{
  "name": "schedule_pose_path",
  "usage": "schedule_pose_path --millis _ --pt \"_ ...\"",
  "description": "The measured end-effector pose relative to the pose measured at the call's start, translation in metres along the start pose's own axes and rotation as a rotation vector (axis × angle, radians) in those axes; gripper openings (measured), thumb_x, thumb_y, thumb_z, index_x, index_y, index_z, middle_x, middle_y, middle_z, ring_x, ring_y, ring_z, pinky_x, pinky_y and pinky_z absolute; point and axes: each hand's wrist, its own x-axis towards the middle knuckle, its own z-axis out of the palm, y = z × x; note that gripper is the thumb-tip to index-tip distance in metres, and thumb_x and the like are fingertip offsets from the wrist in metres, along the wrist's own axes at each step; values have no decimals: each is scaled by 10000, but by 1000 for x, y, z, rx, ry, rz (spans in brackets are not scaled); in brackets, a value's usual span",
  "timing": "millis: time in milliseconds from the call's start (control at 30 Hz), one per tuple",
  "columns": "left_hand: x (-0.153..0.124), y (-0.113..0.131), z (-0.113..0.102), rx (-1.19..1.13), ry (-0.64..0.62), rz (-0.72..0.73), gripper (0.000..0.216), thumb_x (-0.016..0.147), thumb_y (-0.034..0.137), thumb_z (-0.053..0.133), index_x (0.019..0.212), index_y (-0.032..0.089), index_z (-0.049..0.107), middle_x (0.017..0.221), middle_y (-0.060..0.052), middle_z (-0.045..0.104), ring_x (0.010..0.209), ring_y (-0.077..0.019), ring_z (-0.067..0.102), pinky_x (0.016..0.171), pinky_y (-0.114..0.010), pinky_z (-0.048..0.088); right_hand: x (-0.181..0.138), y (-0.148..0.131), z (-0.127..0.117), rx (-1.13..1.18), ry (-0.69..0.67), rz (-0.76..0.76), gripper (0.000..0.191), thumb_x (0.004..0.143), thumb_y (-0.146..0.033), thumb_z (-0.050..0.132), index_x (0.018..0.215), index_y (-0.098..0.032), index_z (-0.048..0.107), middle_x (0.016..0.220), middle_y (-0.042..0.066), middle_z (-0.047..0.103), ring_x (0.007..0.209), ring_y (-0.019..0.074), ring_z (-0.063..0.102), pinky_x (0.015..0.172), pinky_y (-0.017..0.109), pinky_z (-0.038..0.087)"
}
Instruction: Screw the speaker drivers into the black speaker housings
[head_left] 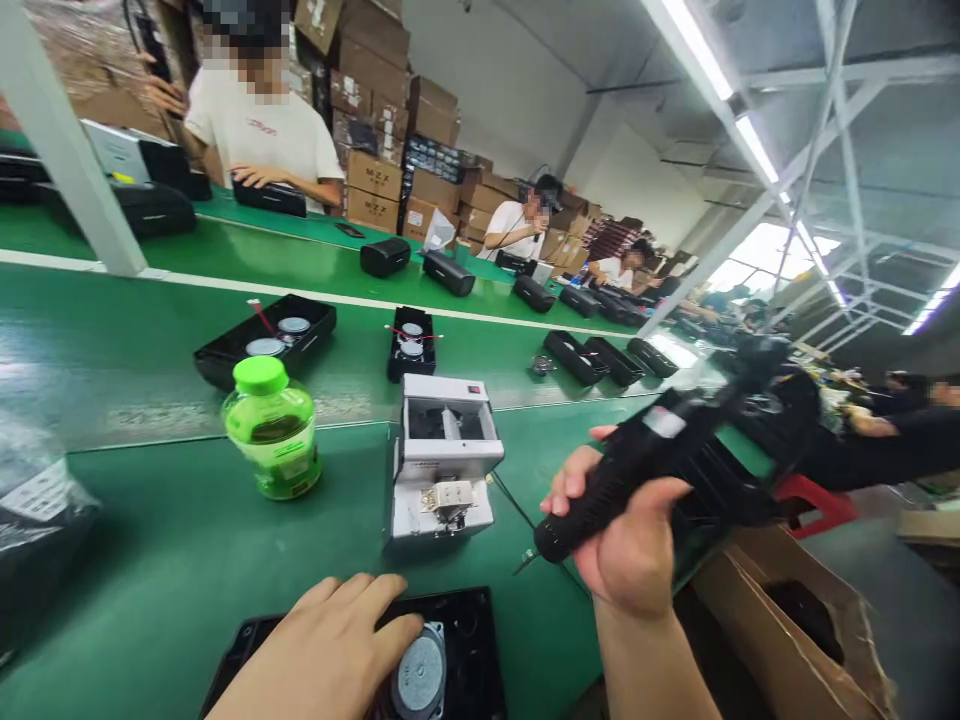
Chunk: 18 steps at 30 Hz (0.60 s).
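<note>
Right grip (pixel 626 550) wrapped round a black power tool (pixel 600 490) over the worktop (pixel 157 570), long axis slanting lower left to upper right

Left hand (pixel 341 630) draped over a black housing (pixel 472 640) lying roughly sideways, round speaker (pixel 420 675) inside; can't tell if it's clamped. Green-lidded jar (pixel 274 440) has dark contents, cardboard box (pixel 757 605) a dark thing.

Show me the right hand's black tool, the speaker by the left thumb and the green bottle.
Black tool (pixel 626 457): head view, on its body.
Speaker (pixel 421 674): head view, on its disc.
Green bottle (pixel 279 452): head view, on its side.

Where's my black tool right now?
In the head view, the black tool is right of centre, in the right hand, right of the white machine.
</note>
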Motion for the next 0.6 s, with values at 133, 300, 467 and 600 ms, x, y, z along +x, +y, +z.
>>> schedule_pose_path --millis 133,300,467,600 --pt "1 14 -26 -57 -140 -20 599 947 325 913 1538 343 817 1634 -168 738 1486 -473 717 1256 -707 565 8 -17 46 59 -21 -117 814 983 -1031 617 1357 -317 733 688 -73 676 487 156 622 494 282 591" --pt "0 11 -21 -65 -120 39 591 1027 522 874 1589 367 774 1538 -180 748 1395 -471 734 1181 -700 589 15 -6 83 73 -149 -232 791 945 -1042 653 1172 -293 770 647 -69 698 432 170 592 401 288 535" --pt "1 7 -13 -75 -73 78 520 1023 535 866 1500 334 813 1444 -182 767 1306 -460 762 1133 -693 609 16 4 87 23 -271 -145 722 861 -1008 809 1070 -318 795 652 -54 735 488 197 638 491 339 594" --pt "-2 10 -14 -70 -53 56 466 1029 508 871 1458 332 829 1391 -156 782 1280 -437 768 1134 -681 607 18 8 88 -16 -264 -124 772 850 -1045 776 1125 -323 778 649 -60 724 490 195 618 476 332 572"
